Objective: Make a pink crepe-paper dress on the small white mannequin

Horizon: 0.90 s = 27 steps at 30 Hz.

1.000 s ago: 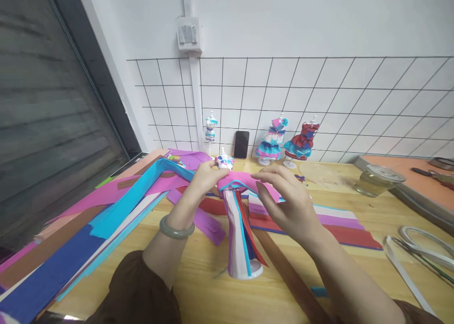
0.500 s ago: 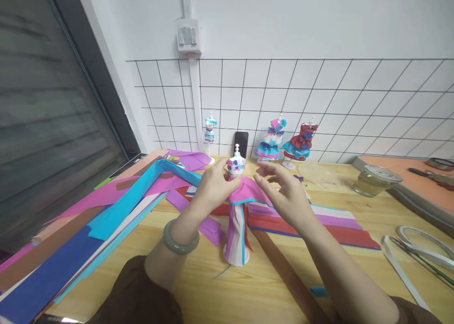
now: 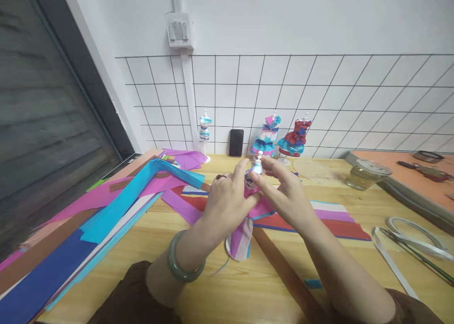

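Note:
A miniature dress form (image 3: 257, 165) with a white patterned top leans to the right on its round base. My left hand (image 3: 227, 196), with a bangle at the wrist, closes round its waist from the left. On the other side, my right hand (image 3: 290, 194) pinches the torso, thumb in front and fingers behind. Bright pink paper (image 3: 263, 207) with a blue edge hangs at the waist, partly covered by both hands. Below it is a long skirt (image 3: 241, 240) of purple, white and blue paper strips. The fingertips behind the form are hidden.
Coloured paper strips (image 3: 67, 253) lie along the left side, more striped paper (image 3: 344, 227) behind. Against the wall stand a phone (image 3: 236, 143) and several dressed forms (image 3: 266, 137). A clear tub (image 3: 367, 175), scissors (image 3: 414, 246) and white ribbon (image 3: 395, 267) are at right.
The dress form has gone from upright to tilted right. My left hand has moved right with it, and my right hand has gone from apart to touching the torso. The view shifted slightly.

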Tool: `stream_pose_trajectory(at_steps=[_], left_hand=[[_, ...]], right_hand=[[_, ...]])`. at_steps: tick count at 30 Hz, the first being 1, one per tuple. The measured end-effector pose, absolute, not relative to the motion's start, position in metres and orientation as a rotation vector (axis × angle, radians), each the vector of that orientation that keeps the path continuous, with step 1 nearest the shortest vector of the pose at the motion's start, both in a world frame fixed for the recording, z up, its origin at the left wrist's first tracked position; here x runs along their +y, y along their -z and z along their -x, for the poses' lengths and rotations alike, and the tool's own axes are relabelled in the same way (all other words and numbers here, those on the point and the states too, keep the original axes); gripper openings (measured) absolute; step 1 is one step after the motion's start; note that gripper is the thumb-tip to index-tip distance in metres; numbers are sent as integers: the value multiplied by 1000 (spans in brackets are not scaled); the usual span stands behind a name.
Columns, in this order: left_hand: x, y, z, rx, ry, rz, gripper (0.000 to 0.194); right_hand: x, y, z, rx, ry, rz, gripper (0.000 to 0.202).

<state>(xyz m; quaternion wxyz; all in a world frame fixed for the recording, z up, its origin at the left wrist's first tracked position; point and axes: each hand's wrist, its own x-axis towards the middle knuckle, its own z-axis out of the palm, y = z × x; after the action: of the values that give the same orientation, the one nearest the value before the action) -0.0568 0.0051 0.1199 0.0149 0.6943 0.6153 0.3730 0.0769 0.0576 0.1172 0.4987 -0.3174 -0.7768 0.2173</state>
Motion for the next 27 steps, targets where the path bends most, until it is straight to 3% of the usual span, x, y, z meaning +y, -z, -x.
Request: stream_pose_trajectory(at_steps=[4, 6, 13, 20, 27], left_hand=[[3, -124, 63, 1797, -1117, -2026, 82], [4, -126, 69, 1742, -1112, -1953, 82], [8, -126, 79, 1551, -1314, -2101, 48], [8, -121, 65, 1433, -1408, -2745, 29], [7, -119, 65, 1457, -1434, -3024, 15]], right_hand=[[66, -115, -79, -1842, -616, 774, 42], [72, -116, -82, -1799, -681, 752, 42], [96, -126, -100, -1493, -819, 695, 33], [113, -118, -105, -1355, -905, 684, 36], [102, -121, -99, -1357, -921, 630, 32]])
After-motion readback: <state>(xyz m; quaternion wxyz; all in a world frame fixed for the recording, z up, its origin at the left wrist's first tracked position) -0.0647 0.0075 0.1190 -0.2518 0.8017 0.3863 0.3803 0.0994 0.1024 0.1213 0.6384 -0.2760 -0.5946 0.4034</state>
